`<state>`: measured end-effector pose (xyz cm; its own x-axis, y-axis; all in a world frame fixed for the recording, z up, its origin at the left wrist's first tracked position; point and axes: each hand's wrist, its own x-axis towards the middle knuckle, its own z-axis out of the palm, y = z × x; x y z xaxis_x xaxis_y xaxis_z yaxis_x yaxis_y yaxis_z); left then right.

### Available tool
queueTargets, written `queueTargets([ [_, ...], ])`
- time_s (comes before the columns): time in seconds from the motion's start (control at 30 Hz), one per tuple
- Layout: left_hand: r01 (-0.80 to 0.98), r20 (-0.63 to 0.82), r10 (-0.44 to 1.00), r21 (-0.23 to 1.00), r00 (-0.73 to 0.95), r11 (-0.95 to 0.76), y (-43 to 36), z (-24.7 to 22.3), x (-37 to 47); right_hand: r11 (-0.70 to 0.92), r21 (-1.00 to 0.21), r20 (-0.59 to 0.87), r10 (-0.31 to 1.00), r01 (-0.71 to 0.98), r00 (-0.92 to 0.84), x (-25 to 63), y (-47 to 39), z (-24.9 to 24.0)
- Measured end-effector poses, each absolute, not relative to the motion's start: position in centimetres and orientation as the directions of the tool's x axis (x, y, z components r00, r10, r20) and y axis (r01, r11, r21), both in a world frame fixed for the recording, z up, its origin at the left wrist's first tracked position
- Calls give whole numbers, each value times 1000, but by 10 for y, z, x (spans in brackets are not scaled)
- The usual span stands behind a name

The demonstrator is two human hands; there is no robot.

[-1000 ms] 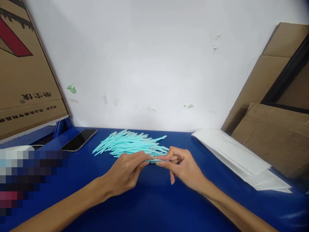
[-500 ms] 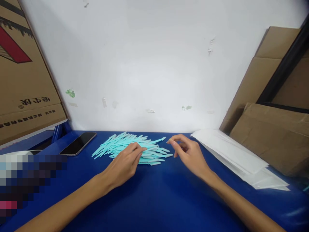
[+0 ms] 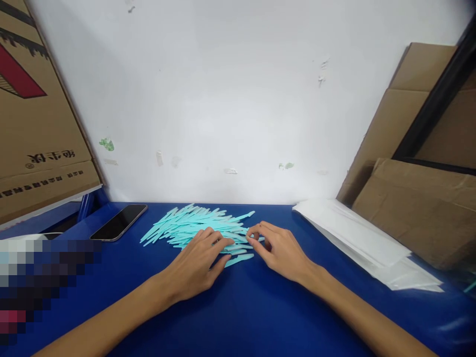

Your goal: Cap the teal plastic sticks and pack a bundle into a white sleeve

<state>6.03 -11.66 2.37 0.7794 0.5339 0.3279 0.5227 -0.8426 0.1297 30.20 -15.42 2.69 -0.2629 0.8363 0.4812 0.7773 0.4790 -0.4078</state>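
A pile of slim turquoise eyebrow razors (image 3: 201,218) with pale ends lies on the blue table (image 3: 238,312). My left hand (image 3: 203,258) rests over the near side of the pile, its thumb and forefinger apart. One razor (image 3: 241,259) lies at the front of the pile, close to the left thumb. At the right side of the pile, my right hand (image 3: 280,250) pinches the end of a razor between thumb and forefinger. The fingers hide part of that razor.
A phone (image 3: 119,222) lies left of the pile. White sheets or bags (image 3: 357,238) are stacked on the right. Cardboard boxes stand at the left (image 3: 44,124) and right (image 3: 420,203), with a white wall (image 3: 238,109) behind. A blurred patch covers the lower left.
My left hand has opened its thumb and forefinger and shifted slightly right and nearer. My right hand has moved left to the pile's edge. A front razor has shifted toward me.
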Motion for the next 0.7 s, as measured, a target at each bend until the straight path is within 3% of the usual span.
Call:
queueTargets([
  [0.2, 597, 480, 570, 112, 667, -794, -87, 31, 44, 456, -349, 474, 840, 819, -266, 308, -152, 28],
  [0.4, 847, 580, 713, 72, 394, -526, -38, 33, 6, 396, -355, 456, 864, 846, -213, 318, -141, 23],
  [0.5, 932, 505, 822, 86, 263, -351, -16, 27, -12, 368, -361, 447, 875, 857, -187, 323, -136, 20],
  [0.6, 962, 281, 950, 192, 135, -194, 1, 15, -23, 337, -357, 452, 879, 871, -154, 329, -131, 16],
  [0.7, 959, 168, 978, 234, 120, -158, 10, 4, -27, 304, -348, 467, 876, 887, -117, 332, -128, 15],
])
